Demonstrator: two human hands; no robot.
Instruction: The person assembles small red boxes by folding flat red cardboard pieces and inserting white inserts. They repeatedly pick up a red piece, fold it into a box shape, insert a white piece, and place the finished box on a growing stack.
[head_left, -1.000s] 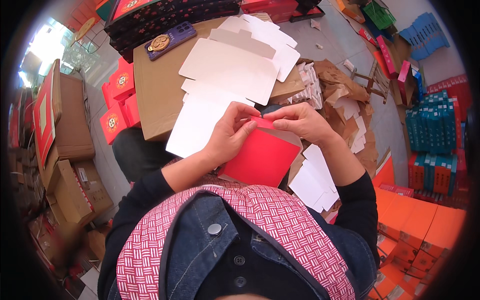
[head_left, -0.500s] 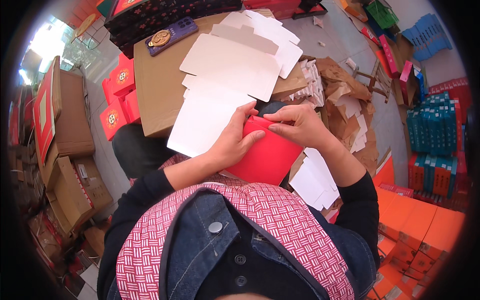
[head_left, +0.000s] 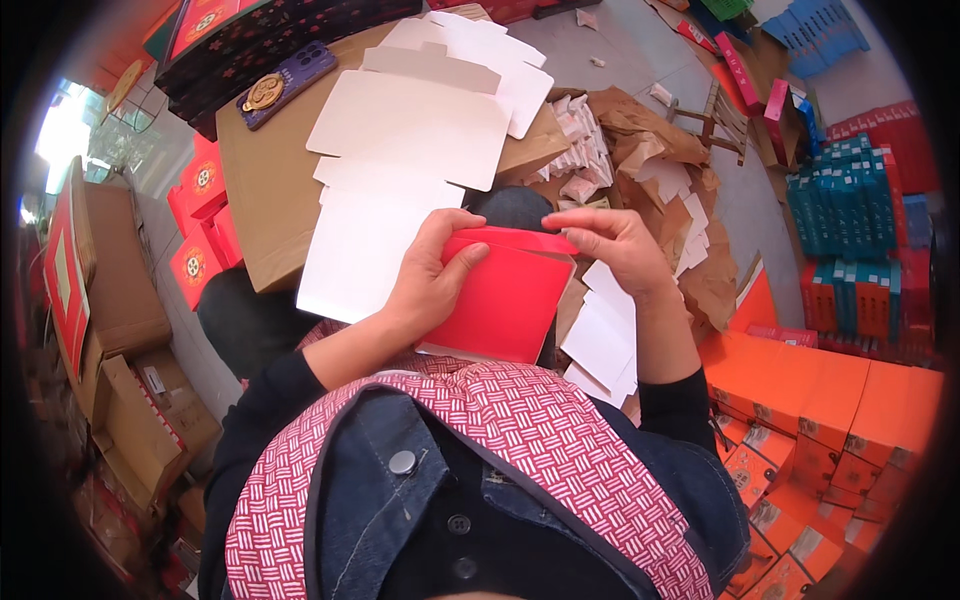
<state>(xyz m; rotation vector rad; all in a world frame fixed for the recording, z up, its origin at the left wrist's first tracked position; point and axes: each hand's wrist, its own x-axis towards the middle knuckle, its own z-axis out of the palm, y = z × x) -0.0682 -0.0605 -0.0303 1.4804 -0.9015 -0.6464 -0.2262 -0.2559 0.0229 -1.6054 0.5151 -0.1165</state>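
A red folding carton (head_left: pixel 500 310) lies tilted over my lap, its narrow flap standing along the far edge. My left hand (head_left: pixel 428 272) grips the far left corner, thumb on top and fingers behind, partly hidden. At the far right corner, my right hand (head_left: pixel 632 250) pinches the end of the flap between thumb and fingers. Flat white carton blanks (head_left: pixel 400 130) are piled just beyond, on a brown cardboard box (head_left: pixel 265 185). More white blanks (head_left: pixel 605 330) lie to the right of the red carton.
A phone with a gold round grip (head_left: pixel 285 85) rests on the cardboard box. Red boxes (head_left: pixel 205 220) stand at left. Small white packets (head_left: pixel 580 140) and crumpled brown paper (head_left: pixel 640 125) lie at right. Orange boxes (head_left: pixel 790 380) and teal boxes (head_left: pixel 845 205) are stacked farther right.
The red carton has flattened toward my view and its far flap now shows as a raised strip. My right hand has slid rightward to the corner; the whole view has shifted a little.
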